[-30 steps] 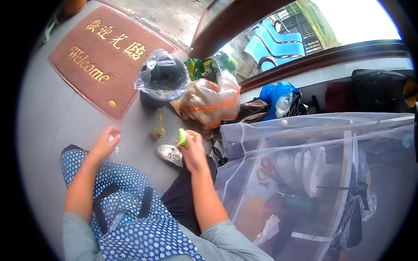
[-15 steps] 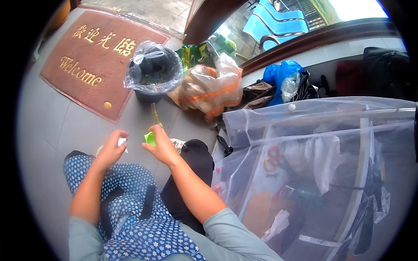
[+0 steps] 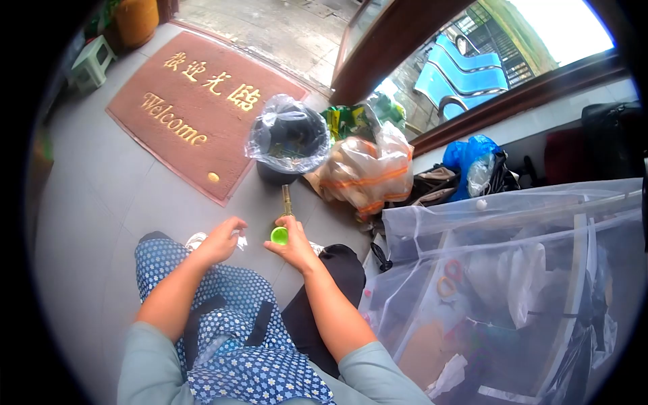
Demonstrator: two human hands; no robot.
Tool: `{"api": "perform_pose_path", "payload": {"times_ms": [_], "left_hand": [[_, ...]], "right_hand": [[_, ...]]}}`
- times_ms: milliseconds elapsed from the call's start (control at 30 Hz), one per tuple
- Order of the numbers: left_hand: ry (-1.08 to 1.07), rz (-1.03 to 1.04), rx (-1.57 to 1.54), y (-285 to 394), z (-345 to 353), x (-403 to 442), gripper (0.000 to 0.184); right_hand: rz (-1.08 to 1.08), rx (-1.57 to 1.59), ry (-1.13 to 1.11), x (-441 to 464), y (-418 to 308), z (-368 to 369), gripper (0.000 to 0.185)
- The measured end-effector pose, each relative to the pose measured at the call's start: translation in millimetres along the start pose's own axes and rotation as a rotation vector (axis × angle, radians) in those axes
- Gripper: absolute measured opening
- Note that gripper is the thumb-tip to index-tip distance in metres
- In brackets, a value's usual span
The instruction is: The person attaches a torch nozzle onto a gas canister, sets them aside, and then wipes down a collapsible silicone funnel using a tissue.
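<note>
My left hand [image 3: 221, 241] is above my lap, its fingers curled around a small crumpled white piece, like tissue or paper [image 3: 240, 239]. My right hand [image 3: 295, 248] grips a small bright green round cup or cap [image 3: 279, 235], its round face turned up towards me. Just beyond my right fingers is a yellowish see-through tube [image 3: 287, 200]; I cannot tell whether that hand holds it too. A blue flowered apron [image 3: 243, 297] covers my lap.
A black bin [image 3: 277, 174] with a clear liner stands ahead, beside bulging plastic bags [image 3: 368, 172]. A red welcome mat [image 3: 202, 155] lies ahead left. On my right is a white mesh cover [image 3: 499, 283] over scissors [image 3: 447, 287] and other items. Blue seats [image 3: 466, 71] show outside.
My view has swung left, so the whole scene sits further right and lower. The green piece now shows more of its round face. Both hands keep hold of their things.
</note>
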State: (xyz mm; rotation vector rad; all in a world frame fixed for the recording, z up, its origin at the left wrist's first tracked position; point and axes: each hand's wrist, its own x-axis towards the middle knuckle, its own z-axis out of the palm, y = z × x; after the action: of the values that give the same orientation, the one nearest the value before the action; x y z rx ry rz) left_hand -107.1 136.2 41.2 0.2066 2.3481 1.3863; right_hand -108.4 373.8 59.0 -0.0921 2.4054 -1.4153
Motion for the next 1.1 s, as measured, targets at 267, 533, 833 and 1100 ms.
{"api": "perform_pose_path", "payload": {"times_ms": [267,533,833,1100], "left_hand": [[0.018,0.012,0.006,-19.7,-8.0,-4.7,0.028],[0.016,-0.158,-0.704,-19.3,-20.1,-8.7,0.035],[0.071,-0.134,-0.882,-16.3,-21.0,-6.2,0.041],[0.013,-0.156,-0.760,-19.3,-14.2,-3.9,0.042]], "right_hand": [[0.011,-0.104,-0.044,6.2,-6.2,12.3,0.055],[-0.061,-0.115,-0.067,10.5,2.0,18.5,0.053],[0.041,-0.035,-0.125,7.2,-6.7,17.7,0.061],[-0.019,0.034,-0.247,2.8,-23.3,9.3,0.057]]}}
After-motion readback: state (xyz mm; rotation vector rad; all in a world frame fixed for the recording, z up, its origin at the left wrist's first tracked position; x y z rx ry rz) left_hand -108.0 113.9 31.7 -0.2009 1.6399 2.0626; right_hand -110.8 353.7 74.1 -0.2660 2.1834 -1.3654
